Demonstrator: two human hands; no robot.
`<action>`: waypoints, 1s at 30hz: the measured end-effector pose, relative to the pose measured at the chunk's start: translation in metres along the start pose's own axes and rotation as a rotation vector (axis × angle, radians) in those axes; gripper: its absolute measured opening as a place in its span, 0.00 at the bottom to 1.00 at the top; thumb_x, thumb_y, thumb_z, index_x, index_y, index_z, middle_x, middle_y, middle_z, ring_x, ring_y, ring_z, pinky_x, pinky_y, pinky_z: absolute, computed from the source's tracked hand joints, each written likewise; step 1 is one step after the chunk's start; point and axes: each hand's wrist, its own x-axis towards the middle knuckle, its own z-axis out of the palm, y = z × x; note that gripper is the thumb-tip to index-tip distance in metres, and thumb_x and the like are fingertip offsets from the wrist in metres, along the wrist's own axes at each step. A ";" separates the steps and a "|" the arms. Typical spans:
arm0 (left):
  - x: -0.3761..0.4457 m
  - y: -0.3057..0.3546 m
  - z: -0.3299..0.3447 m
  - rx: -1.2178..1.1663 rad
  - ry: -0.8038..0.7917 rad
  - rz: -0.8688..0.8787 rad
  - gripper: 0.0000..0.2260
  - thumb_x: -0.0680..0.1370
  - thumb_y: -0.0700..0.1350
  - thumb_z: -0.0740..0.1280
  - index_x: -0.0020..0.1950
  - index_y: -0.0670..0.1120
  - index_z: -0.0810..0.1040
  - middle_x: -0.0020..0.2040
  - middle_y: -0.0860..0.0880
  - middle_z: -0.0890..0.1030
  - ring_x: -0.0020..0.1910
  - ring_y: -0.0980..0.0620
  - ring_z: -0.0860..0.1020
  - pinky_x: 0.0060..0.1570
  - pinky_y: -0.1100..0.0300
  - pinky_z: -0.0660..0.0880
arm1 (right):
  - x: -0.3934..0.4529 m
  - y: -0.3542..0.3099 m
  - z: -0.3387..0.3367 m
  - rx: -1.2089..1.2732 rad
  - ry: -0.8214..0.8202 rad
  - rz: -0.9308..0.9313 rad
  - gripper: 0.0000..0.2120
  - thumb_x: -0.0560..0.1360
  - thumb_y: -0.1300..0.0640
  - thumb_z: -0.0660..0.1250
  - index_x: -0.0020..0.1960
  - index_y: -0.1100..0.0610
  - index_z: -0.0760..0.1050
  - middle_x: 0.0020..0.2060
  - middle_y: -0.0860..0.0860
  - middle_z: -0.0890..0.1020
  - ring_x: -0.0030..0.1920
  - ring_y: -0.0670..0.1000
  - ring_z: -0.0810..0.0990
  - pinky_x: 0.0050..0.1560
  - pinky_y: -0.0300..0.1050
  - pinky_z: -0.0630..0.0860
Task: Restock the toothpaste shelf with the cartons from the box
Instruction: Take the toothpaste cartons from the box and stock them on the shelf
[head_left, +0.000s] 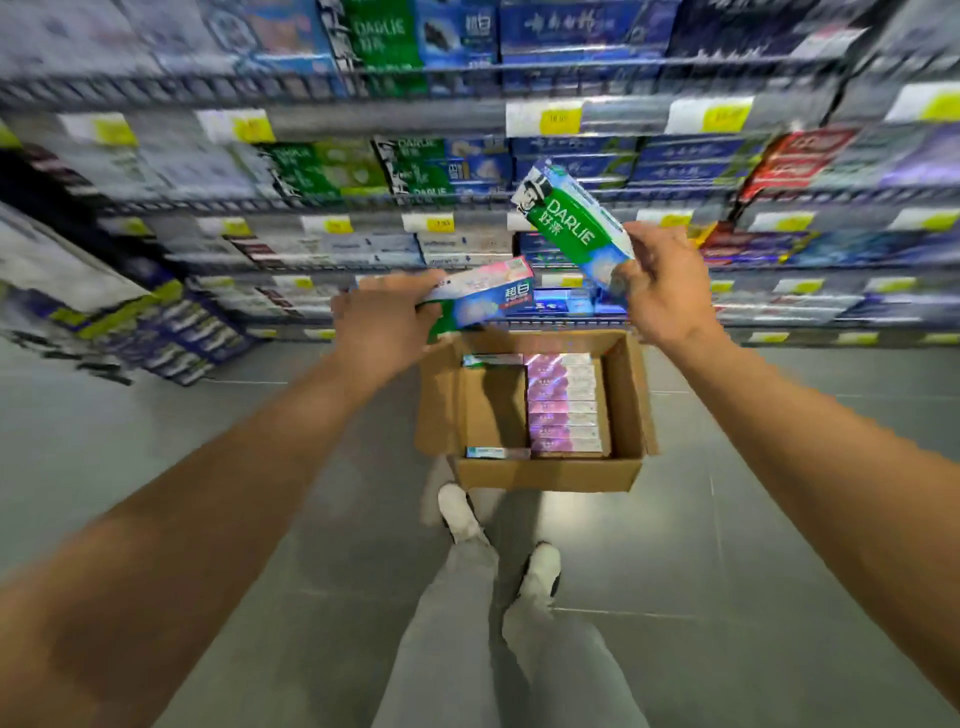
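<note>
My right hand (660, 291) grips the lower end of a green and blue Darlie toothpaste carton (571, 228), held tilted up toward the shelves. My left hand (387, 322) grips one end of a blue and pink toothpaste carton (488, 296), lying nearly level above the box. Below both hands an open cardboard box (550, 475) sits on the floor. Inside it a row of several purple cartons (563, 408) fills the right side. Two teal cartons (493, 359) lie at the far and near left, with bare cardboard between them.
Wire shelves (467, 208) packed with toothpaste cartons and yellow price tags (436, 223) run across the whole upper view, blurred. Matching Darlie cartons (415, 166) stand on the shelf at centre. My legs and white shoes (460, 514) stand on the grey floor just behind the box.
</note>
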 end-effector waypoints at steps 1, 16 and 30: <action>-0.008 0.002 -0.019 -0.023 0.018 -0.006 0.20 0.78 0.54 0.61 0.70 0.57 0.69 0.64 0.47 0.77 0.61 0.41 0.73 0.56 0.45 0.72 | -0.003 -0.013 -0.016 -0.012 0.017 -0.033 0.18 0.68 0.61 0.58 0.56 0.59 0.77 0.42 0.55 0.76 0.47 0.55 0.71 0.45 0.44 0.66; -0.081 -0.022 -0.203 -0.258 0.285 0.139 0.19 0.80 0.48 0.64 0.71 0.52 0.71 0.59 0.47 0.78 0.57 0.46 0.75 0.50 0.55 0.69 | -0.027 -0.196 -0.114 0.014 0.080 -0.244 0.12 0.77 0.66 0.60 0.59 0.64 0.73 0.50 0.60 0.73 0.58 0.62 0.72 0.61 0.60 0.70; -0.057 -0.101 -0.321 -0.192 0.348 0.203 0.18 0.81 0.51 0.61 0.71 0.55 0.69 0.68 0.49 0.74 0.68 0.45 0.69 0.64 0.45 0.69 | 0.020 -0.322 -0.132 -0.165 0.229 -0.420 0.20 0.79 0.67 0.58 0.71 0.60 0.69 0.52 0.56 0.72 0.53 0.54 0.70 0.50 0.38 0.60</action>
